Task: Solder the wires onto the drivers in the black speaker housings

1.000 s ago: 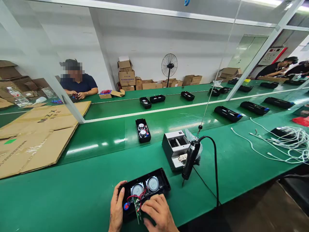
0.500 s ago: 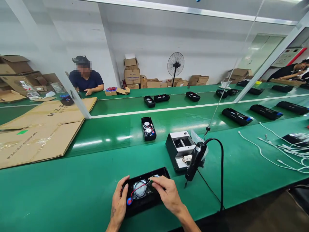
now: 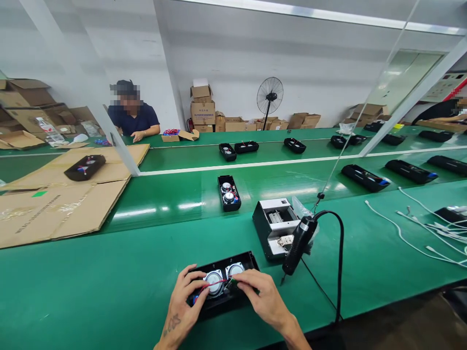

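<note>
A black speaker housing point(image 3: 223, 310) lies on the green bench in front of me, open side up, with two round silver speakers point(image 3: 215, 282) in it. My left hand point(image 3: 187, 299) is over its left end, thumb and fingers closed around a red wire point(image 3: 219, 282). A blue part point(image 3: 196, 299) shows partly beneath these fingers. My right hand point(image 3: 263, 295) pinches a small green circuit board point(image 3: 232, 283) above the housing, near the right speaker. The fingers cover much of the board.
An electric screwdriver point(image 3: 299, 245) hangs at the right on a cord, before a black-and-white machine point(image 3: 275, 226). White cables point(image 3: 412, 233) lie farther right. Another housing point(image 3: 229, 193) is on the conveyor point(image 3: 175, 194). Flattened cardboard point(image 3: 91, 209) covers the left. A co-worker point(image 3: 133, 116) sits opposite.
My left hand has moved from the housing's left edge inward onto the red wire. My right hand keeps the board near the right speaker. A housing has slid onto the cardboard at left.
</note>
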Available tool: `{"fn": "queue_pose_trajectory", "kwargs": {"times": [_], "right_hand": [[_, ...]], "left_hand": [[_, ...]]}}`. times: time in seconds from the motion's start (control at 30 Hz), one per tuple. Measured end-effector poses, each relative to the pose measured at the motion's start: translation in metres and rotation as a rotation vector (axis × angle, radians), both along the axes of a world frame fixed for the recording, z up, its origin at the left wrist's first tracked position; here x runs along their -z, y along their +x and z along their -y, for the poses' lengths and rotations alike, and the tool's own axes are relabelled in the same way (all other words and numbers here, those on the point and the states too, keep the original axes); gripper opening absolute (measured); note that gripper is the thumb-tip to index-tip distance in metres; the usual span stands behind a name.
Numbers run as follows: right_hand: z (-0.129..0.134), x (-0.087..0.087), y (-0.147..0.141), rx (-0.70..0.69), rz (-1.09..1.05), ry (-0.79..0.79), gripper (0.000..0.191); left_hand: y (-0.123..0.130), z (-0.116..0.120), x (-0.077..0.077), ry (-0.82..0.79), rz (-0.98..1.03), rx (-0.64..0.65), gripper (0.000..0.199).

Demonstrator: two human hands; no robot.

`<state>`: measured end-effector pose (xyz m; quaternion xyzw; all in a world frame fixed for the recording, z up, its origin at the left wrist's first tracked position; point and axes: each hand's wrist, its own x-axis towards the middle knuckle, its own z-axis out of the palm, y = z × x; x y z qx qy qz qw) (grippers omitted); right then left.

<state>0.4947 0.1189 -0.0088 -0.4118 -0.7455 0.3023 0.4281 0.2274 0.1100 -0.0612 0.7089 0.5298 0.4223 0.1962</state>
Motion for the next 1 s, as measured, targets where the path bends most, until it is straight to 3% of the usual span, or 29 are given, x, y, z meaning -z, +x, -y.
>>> {"fn": "queue_pose_trajectory", "kwargs": {"times": [0.17,0.3,0.4,0.53,0.67,0.83,1.0], "right_hand": [[0.000,-0.002,-0.011,-0.031,0.132,0.278,0.025],[-0.002,-0.006,-0.025,-0.098,0.397,0.391,0.025],[-0.003,-0.007,-0.033,-0.188,0.614,0.326,0.018],[-0.004,-0.008,-0.038,-0.293,0.732,0.184,0.017],[-0.003,-0.007,-0.038,-0.332,0.717,0.082,0.027],[-0.001,-0.005,-0.036,-0.313,0.588,-0.033,0.026],[0.004,0.004,-0.038,-0.283,0.610,-0.044,0.028]], "left_hand": [[0.001,0.000,-0.008,0.093,-0.010,-0.008,0.017],[0.003,0.006,-0.025,0.118,-0.186,0.036,0.027],[0.001,0.010,-0.030,0.144,-0.384,0.128,0.017],[-0.001,0.009,-0.017,0.196,-0.574,0.242,0.042],[-0.001,0.004,-0.005,0.221,-0.623,0.271,0.033],[0.005,0.004,-0.011,0.251,-0.622,0.268,0.024],[0.004,0.005,-0.012,0.206,-0.652,0.296,0.031]]}}
